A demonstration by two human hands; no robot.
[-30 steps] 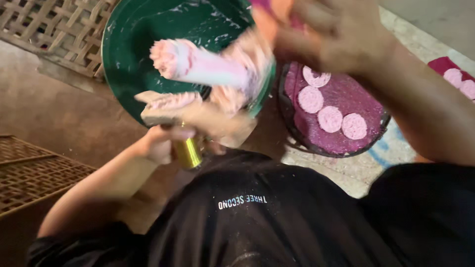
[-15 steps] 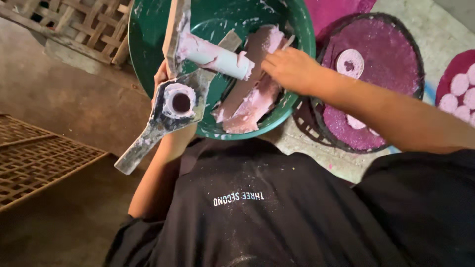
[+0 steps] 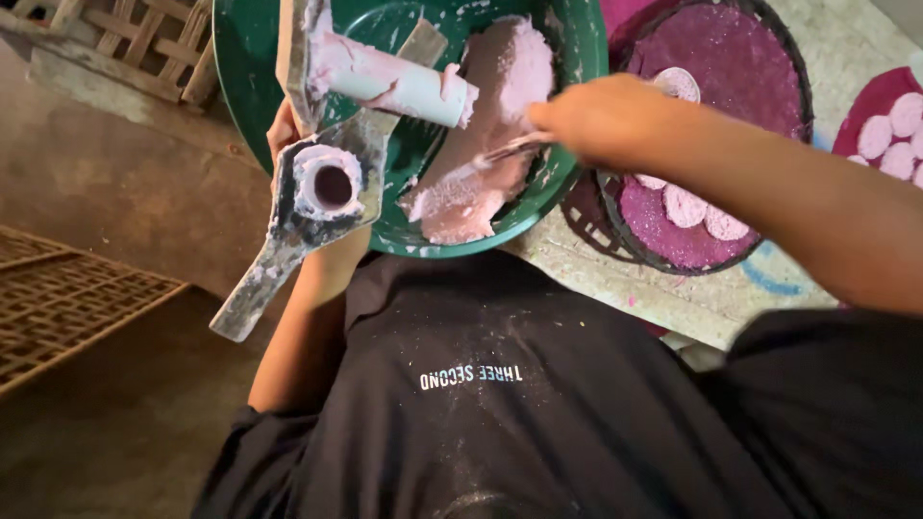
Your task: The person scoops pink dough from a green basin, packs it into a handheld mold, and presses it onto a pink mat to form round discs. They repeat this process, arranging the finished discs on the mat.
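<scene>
My left hand [image 3: 286, 130] grips a metal press tool [image 3: 317, 187] with a round hole, a flat handle and a white tube [image 3: 404, 85] smeared with pink dough; most of the hand is hidden behind it. The tool is held over a green bowl [image 3: 567, 58] with a slab of pink dough [image 3: 490, 135] inside. My right hand [image 3: 596, 115] reaches into the bowl from the right, shut on a thin spoon-like scraper [image 3: 495, 156] whose tip touches the dough.
A round purple-lined woven tray [image 3: 731, 58] with pale pink discs [image 3: 685, 204] lies right of the bowl. Another tray with discs [image 3: 894, 125] sits at the far right. Wooden lattice racks [image 3: 67, 308] lie at the left, another at top left [image 3: 125, 38].
The press tool tilted upright from over the bowl, showing its round hole. My right hand came down from above the purple tray into the bowl with the scraper against the dough.
</scene>
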